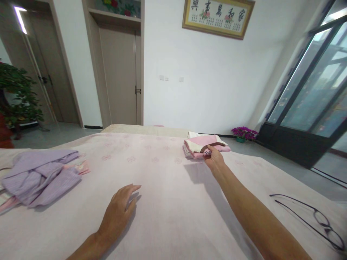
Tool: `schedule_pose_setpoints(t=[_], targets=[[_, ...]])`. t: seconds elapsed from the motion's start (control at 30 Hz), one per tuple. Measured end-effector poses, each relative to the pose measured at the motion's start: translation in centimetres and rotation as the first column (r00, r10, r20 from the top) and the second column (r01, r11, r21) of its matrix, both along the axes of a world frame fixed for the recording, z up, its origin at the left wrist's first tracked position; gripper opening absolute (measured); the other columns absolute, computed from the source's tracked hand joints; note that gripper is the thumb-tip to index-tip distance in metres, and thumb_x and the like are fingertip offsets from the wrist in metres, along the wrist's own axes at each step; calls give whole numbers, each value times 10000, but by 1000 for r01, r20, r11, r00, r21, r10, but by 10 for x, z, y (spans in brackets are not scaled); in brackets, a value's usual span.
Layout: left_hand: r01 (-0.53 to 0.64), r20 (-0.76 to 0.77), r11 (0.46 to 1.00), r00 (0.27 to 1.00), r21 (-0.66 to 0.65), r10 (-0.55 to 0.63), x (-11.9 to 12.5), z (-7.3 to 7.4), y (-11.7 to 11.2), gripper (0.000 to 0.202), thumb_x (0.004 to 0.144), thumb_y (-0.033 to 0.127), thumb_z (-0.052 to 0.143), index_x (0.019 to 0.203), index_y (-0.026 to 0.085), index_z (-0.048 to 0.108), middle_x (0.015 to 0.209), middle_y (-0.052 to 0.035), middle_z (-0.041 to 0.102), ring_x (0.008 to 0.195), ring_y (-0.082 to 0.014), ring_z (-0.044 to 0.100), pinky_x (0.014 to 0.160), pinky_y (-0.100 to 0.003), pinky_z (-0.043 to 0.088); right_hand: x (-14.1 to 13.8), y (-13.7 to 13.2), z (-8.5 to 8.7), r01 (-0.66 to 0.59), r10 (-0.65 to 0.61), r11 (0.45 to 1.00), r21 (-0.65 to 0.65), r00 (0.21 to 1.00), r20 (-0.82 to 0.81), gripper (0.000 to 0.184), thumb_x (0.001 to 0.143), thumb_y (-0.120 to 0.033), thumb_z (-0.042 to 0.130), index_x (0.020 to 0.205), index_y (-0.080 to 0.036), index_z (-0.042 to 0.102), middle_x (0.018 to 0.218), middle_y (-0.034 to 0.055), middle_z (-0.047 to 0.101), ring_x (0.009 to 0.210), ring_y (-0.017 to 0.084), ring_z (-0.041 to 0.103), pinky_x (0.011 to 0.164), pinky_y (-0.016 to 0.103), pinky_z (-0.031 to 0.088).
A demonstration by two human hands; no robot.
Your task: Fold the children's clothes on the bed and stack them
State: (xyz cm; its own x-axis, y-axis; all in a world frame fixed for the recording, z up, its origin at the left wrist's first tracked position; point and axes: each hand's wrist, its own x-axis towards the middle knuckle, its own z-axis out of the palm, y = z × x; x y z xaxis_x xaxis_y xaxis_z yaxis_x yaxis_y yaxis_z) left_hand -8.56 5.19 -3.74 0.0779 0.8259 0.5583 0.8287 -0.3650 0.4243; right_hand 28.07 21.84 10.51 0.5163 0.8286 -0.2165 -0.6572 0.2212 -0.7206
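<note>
My right hand (pixel 214 156) reaches far across the pale pink bedsheet (pixel 162 187) and its fingers are closed on the near edge of a folded pink and cream garment (pixel 202 143), the top of a small stack. My left hand (pixel 119 207) lies flat on the sheet in the near middle, fingers stretched out, holding nothing. A crumpled lilac striped garment (pixel 40 177) lies at the left, apart from both hands.
A pair of dark-framed glasses (pixel 322 222) lies on the sheet at the near right. Beyond the bed are a white wall with a framed picture (pixel 218 16), a closed door (pixel 119 76), a pot of purple flowers (pixel 244 133) on the floor, a glass door (pixel 311 90) and a green plant (pixel 16 94).
</note>
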Motion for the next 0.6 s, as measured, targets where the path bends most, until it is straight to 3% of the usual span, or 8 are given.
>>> schedule_pose_setpoints(t=[0.2,0.3,0.43,0.6], targets=[[8,-67,999,998,41,-5,2,-7,5,394,882,255,524,1262,282,627,1249,-45,680,1191,-246,612,1005,-465,525,32,69,35,77,-79,996,45,996,42,241,851,-28,524,768,-210,390,565,-110,483,418,40,474,429,122,455],[10,-94,999,996,52,-5,3,-8,7,411,886,247,524,1285,294,608,1269,-33,671,1190,-229,616,1003,-441,536,37,101,42,90,-92,995,42,994,63,239,851,-48,510,767,-218,365,571,-110,455,421,40,458,435,119,449],[18,-117,998,993,56,-11,3,-10,10,400,899,247,513,1284,307,607,1272,-23,670,1184,-214,623,984,-413,554,34,133,30,69,-69,998,6,990,119,218,821,-54,483,774,-225,356,626,-94,480,469,59,500,487,167,503],[64,-128,995,990,77,-54,2,-11,12,349,893,253,538,1216,316,654,1230,-17,694,1163,-218,639,979,-409,559,33,148,1,11,-15,1000,15,948,318,204,768,-54,448,792,-236,359,683,-87,480,538,90,544,573,292,557]])
